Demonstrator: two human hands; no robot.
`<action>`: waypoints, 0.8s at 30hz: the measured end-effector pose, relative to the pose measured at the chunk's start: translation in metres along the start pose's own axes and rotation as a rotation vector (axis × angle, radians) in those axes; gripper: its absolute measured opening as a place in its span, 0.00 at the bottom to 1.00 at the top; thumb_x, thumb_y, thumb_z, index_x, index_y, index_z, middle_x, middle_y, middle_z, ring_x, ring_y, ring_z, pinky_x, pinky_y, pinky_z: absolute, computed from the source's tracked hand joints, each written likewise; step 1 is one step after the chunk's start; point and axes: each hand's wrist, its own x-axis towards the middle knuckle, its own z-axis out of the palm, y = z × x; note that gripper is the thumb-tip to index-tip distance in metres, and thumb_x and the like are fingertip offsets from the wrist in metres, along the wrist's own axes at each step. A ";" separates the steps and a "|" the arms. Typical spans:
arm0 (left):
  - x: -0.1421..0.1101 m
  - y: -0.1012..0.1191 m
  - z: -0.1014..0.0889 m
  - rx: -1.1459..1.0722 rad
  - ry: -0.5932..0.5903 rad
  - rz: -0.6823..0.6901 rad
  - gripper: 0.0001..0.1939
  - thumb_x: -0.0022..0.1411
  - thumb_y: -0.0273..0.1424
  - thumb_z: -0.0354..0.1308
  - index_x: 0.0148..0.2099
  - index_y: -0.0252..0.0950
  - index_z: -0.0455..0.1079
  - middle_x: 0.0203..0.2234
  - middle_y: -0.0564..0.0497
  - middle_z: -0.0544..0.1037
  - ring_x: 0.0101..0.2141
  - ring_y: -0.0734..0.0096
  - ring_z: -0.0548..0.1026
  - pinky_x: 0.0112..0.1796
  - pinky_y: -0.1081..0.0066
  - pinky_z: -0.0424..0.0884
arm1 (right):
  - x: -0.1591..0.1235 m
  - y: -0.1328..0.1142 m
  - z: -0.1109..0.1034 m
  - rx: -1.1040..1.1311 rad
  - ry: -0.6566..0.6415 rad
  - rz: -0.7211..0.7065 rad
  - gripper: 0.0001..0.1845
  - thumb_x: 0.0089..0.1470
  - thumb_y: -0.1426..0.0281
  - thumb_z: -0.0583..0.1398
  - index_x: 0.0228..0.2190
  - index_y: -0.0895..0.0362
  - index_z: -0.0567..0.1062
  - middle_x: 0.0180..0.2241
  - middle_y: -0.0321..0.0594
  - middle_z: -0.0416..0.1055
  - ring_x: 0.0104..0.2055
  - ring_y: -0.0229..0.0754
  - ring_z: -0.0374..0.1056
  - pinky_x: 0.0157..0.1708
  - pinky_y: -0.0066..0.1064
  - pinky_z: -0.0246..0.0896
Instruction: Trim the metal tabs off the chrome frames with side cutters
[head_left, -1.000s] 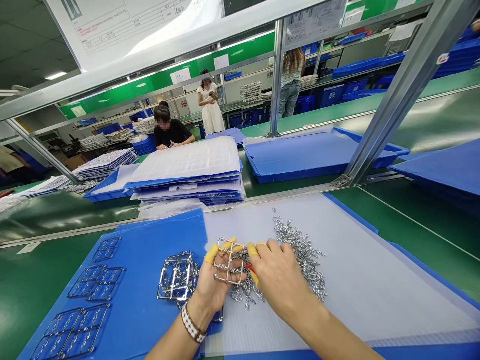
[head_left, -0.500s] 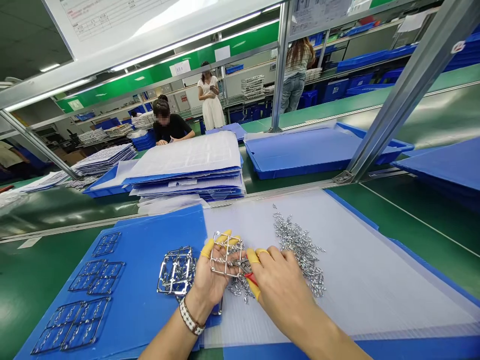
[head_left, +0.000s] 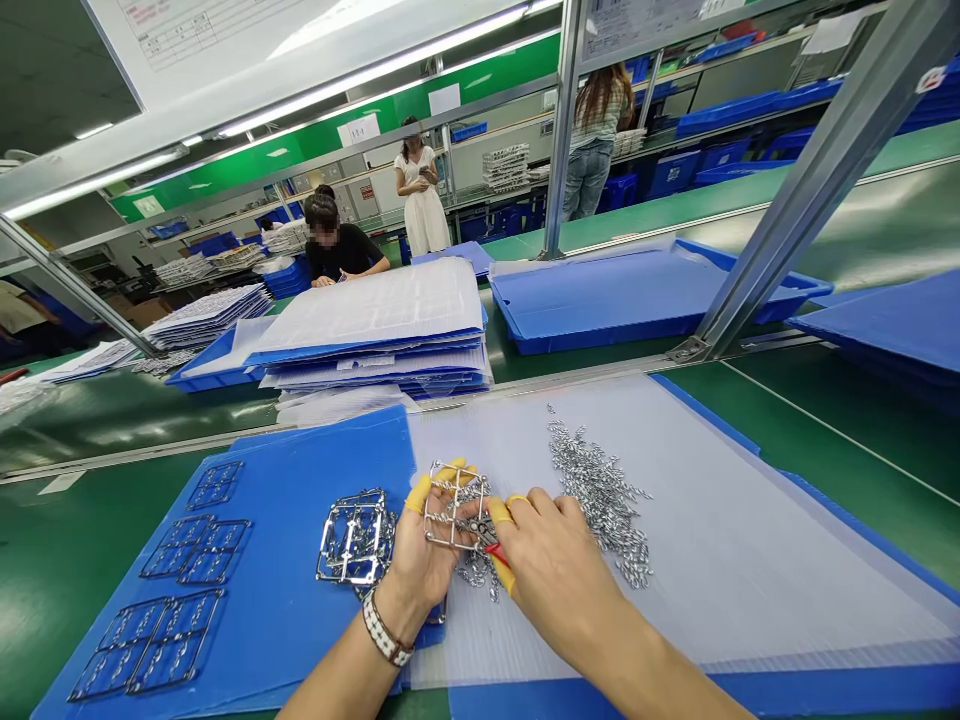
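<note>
My left hand [head_left: 420,560], with yellow finger cots and a wrist bracelet, is closed around a shiny metal frame [head_left: 452,505] holding small parts. My right hand [head_left: 559,575], also with yellow cots, grips a small red-handled cutter [head_left: 487,535] whose tip is at the frame. Just right of my hands lies a heap of small loose metal parts [head_left: 604,500] on a white corrugated sheet [head_left: 712,540]. A stack of shiny frames [head_left: 356,540] rests to the left on a blue sheet [head_left: 300,600].
Flat dark frames [head_left: 191,548] lie on the blue sheet's left side. Behind the work area are stacked white and blue sheets [head_left: 375,340], blue trays [head_left: 622,300] and a slanted metal post [head_left: 795,190]. Other people [head_left: 337,250] work at benches farther back.
My hands with the frame and cutter have shifted slightly left and up in view; the cutter tip sits closer into the frame. The camera tilted a little.
</note>
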 end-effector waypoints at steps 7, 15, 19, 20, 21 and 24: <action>0.000 0.000 0.000 0.038 0.000 0.000 0.23 0.59 0.43 0.52 0.52 0.36 0.68 0.57 0.45 0.63 0.36 0.67 0.72 0.24 0.75 0.62 | -0.001 -0.002 -0.001 -0.053 -0.026 -0.007 0.14 0.47 0.79 0.59 0.38 0.57 0.72 0.29 0.41 0.72 0.33 0.45 0.65 0.32 0.36 0.51; -0.013 -0.008 0.002 0.414 -0.020 0.430 0.25 0.59 0.36 0.56 0.58 0.41 0.63 0.60 0.47 0.59 0.56 0.53 0.59 0.52 0.61 0.59 | 0.011 0.017 -0.002 1.023 0.008 0.307 0.13 0.52 0.60 0.56 0.36 0.55 0.70 0.29 0.37 0.71 0.31 0.41 0.67 0.31 0.33 0.60; -0.024 -0.008 0.008 0.661 -0.098 0.618 0.29 0.49 0.27 0.64 0.55 0.41 0.67 0.60 0.45 0.58 0.62 0.52 0.46 0.60 0.60 0.41 | 0.027 0.010 0.004 1.535 0.064 0.426 0.15 0.47 0.58 0.59 0.32 0.56 0.68 0.29 0.36 0.68 0.29 0.37 0.65 0.29 0.29 0.61; -0.025 -0.007 0.009 0.674 -0.097 0.641 0.31 0.47 0.25 0.65 0.55 0.41 0.67 0.61 0.45 0.57 0.63 0.52 0.43 0.60 0.60 0.39 | 0.029 0.009 0.005 1.561 0.092 0.426 0.15 0.47 0.59 0.60 0.33 0.56 0.68 0.30 0.36 0.68 0.30 0.37 0.65 0.29 0.29 0.61; -0.026 -0.005 0.010 0.667 -0.080 0.660 0.32 0.46 0.25 0.66 0.56 0.41 0.67 0.62 0.46 0.55 0.63 0.53 0.42 0.60 0.60 0.38 | 0.030 0.008 0.006 1.550 0.128 0.414 0.14 0.47 0.60 0.60 0.34 0.56 0.67 0.30 0.36 0.68 0.30 0.37 0.65 0.30 0.30 0.62; -0.020 -0.001 0.009 0.469 -0.002 0.612 0.37 0.49 0.30 0.66 0.61 0.45 0.58 0.64 0.50 0.51 0.63 0.56 0.43 0.59 0.62 0.44 | 0.026 0.005 0.010 1.280 0.301 0.264 0.09 0.51 0.67 0.56 0.36 0.56 0.68 0.32 0.38 0.69 0.32 0.38 0.66 0.34 0.32 0.64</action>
